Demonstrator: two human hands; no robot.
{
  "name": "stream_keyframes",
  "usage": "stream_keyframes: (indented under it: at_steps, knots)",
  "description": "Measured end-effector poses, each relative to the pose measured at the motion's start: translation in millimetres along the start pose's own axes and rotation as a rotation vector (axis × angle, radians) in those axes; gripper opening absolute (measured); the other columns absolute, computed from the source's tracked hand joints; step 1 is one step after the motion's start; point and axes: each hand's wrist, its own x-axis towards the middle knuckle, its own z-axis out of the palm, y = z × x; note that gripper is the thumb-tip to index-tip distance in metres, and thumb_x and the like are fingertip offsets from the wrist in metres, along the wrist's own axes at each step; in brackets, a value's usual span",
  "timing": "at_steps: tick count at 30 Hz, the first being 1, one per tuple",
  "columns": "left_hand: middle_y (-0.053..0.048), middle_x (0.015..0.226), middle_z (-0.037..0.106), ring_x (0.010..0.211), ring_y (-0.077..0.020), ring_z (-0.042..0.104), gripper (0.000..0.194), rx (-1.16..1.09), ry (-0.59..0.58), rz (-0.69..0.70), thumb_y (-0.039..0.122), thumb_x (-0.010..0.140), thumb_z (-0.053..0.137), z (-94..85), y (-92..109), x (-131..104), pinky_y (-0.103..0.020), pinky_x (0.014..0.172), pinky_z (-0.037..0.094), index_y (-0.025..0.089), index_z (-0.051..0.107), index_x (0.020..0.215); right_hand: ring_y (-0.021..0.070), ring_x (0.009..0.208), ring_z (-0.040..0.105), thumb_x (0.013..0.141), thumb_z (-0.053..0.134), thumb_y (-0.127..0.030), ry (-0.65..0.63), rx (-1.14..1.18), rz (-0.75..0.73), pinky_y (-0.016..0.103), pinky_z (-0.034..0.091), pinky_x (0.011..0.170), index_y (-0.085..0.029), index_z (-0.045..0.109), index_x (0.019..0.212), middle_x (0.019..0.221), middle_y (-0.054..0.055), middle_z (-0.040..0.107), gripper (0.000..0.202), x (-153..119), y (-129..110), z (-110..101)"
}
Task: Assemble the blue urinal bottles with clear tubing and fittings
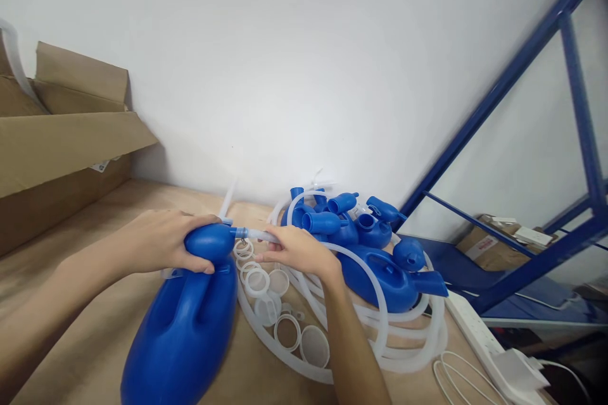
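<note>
A blue plastic bottle [180,329] with a moulded handle lies in front of me, its neck end away from me. My left hand [175,240] is wrapped over the rounded blue cap piece [209,242] at the bottle's top. From that piece a narrow nozzle points right, and the end of a translucent hose [259,235] meets it. My right hand [294,247] grips this hose just short of the joint. Whether the hose is fully on the nozzle I cannot tell. Translucent rings and lids [287,332] lie between the bottle and my right forearm.
Several blue bottles and cap pieces [380,278] are piled at the back right, with coils of translucent hose [413,364] around them. An open cardboard box [71,145] stands at the left. A white power strip [479,335] and a blue metal frame [484,120] are at the right.
</note>
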Motion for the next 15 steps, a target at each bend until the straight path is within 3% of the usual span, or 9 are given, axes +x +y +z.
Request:
stream_keyframes:
  at_steps: [3,6,10,12,15]
  knots:
    - [-0.012,0.113,0.078,0.104,-0.0453,0.070,0.084,0.051,0.014,-0.010,0.083,0.074,0.062,-5.6,-2.1,-5.0,-0.047,0.080,0.051,0.034,0.063,0.142,0.0151,0.067,0.055,0.090,0.078,-0.042,-0.043,-0.075,0.154,0.026,0.028,0.058,-0.023,0.062,0.087,0.074,-0.004,0.062,0.026,-23.2,9.1,-17.5]
    - [-0.008,0.109,0.078,0.095,-0.0407,0.071,0.079,0.121,0.018,-0.047,0.082,0.077,0.059,-9.7,-17.5,-7.2,-0.043,0.077,0.050,0.034,0.065,0.139,0.0161,0.068,0.057,0.088,0.079,-0.033,-0.061,-0.089,0.329,0.027,0.030,0.059,-0.025,0.065,0.091,0.076,-0.004,0.064,0.016,-53.6,11.6,-36.5]
    - [-0.008,0.109,0.077,0.100,-0.0391,0.071,0.088,0.095,-0.002,-0.137,0.086,0.075,0.054,-6.1,-62.5,0.1,-0.040,0.078,0.050,0.029,0.061,0.142,0.0200,0.077,0.063,0.089,0.073,-0.028,0.035,-0.168,0.555,0.029,0.035,0.063,-0.029,0.066,0.112,0.083,-0.002,0.069,0.024,-99.6,4.4,-56.9]
    - [-0.006,0.122,0.075,0.112,-0.0381,0.068,0.100,0.020,0.003,-0.250,0.087,0.066,0.061,-0.8,-89.1,7.1,-0.041,0.088,0.051,0.034,0.054,0.149,0.0222,0.083,0.066,0.090,0.069,-0.027,0.101,-0.224,0.633,0.031,0.037,0.066,-0.031,0.064,0.121,0.088,-0.001,0.070,0.032,-122.2,0.6,-64.0]
    - [-0.009,0.135,0.069,0.123,-0.0366,0.062,0.104,-0.065,0.069,-0.284,0.087,0.065,0.061,8.4,-121.5,16.6,-0.043,0.102,0.048,0.029,0.052,0.151,0.0238,0.082,0.065,0.094,0.063,-0.032,0.150,-0.214,0.679,0.034,0.043,0.070,-0.033,0.053,0.143,0.089,0.000,0.069,0.050,-149.7,-3.5,-72.3]
